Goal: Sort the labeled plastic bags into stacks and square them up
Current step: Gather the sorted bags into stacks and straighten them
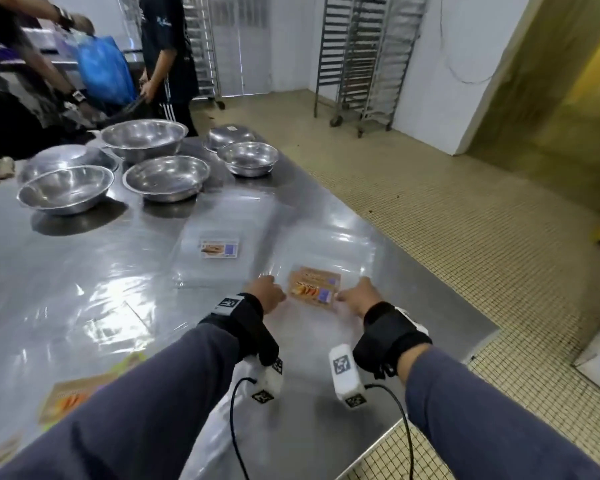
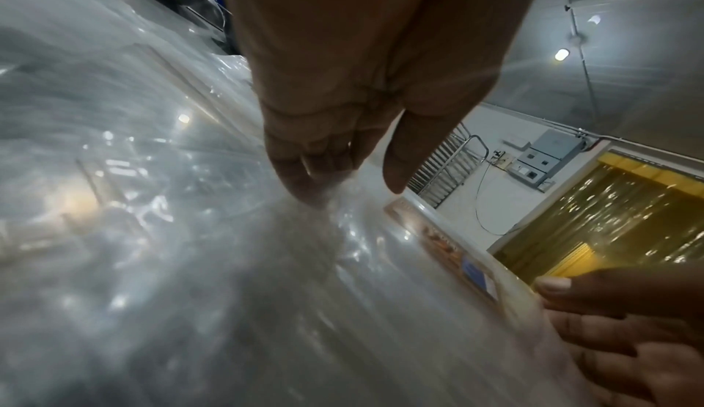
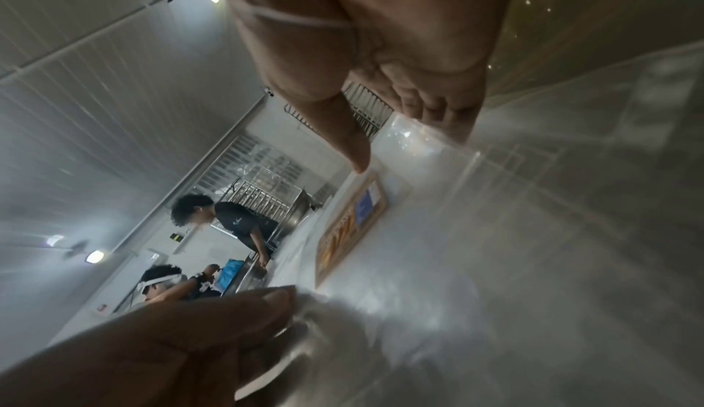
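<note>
A stack of clear plastic bags with an orange label (image 1: pixel 314 287) lies near the right edge of the steel table (image 1: pixel 49 271). My left hand (image 1: pixel 265 292) holds its left side, thumb on top and fingers behind the film (image 2: pixel 350 190). My right hand (image 1: pixel 355 296) pinches the right side, thumb by the label (image 3: pixel 400 145). A second stack of clear bags with a white and blue label (image 1: pixel 219 248) lies flat just beyond, to the left. More orange-labelled bags (image 1: pixel 70 400) lie at the near left, partly hidden by my sleeve.
Several steel bowls (image 1: pixel 167 176) stand at the back of the table. Two people (image 1: pixel 167 57) handle a blue bag (image 1: pixel 104 69) at the far left. Metal racks (image 1: pixel 364 60) stand by the wall. The table's right edge (image 1: pixel 430 271) drops to a tiled floor.
</note>
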A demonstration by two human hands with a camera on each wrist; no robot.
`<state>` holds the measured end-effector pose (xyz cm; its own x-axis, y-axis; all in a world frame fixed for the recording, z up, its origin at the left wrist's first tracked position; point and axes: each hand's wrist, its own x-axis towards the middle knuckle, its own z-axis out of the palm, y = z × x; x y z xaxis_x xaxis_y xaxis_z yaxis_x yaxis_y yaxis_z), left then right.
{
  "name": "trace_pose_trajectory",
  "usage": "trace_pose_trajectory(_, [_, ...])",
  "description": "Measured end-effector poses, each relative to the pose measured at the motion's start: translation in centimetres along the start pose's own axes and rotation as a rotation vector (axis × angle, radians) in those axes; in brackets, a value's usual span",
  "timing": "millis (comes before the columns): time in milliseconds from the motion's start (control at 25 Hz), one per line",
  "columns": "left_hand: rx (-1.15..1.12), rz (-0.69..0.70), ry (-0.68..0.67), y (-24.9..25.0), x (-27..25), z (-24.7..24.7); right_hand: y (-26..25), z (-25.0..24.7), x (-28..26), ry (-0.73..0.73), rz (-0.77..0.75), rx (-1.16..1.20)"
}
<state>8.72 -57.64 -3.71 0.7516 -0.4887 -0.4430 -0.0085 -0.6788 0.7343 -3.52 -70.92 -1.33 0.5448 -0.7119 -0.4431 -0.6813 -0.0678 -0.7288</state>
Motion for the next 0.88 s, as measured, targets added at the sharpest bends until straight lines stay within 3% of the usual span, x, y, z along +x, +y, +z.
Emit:
trace_pose_trajectory(200, [0.005, 0.043, -0.037, -0.9, -2.1, -1.3, 0.3, 1.7, 0.0, 0.054, -0.047, -0.086])
trace_pose_trajectory(320, [-0.045, 0.120, 0.003, -2.3, -4.9, -3.0, 0.1, 3.0, -1.3, 0.082, -0.157, -0.196])
trace_pose_trajectory(520, [-0.121, 0.154, 0.084, -8.6, -10.1, -7.5, 0.6, 8.2, -5.9, -0.117, -0.335, -0.252])
trace_pose_trajectory(760, [-0.155, 0.026, 0.231, -17.6, -15.2, -13.2, -1.7, 15.4, -11.0, -0.366, -0.475, -0.359])
trace_pose_trajectory(880, [-0.064, -0.051, 0.322, -20.9, -16.8, -15.3, -3.2, 18.9, -12.1, -0.409, -0.531, -0.475])
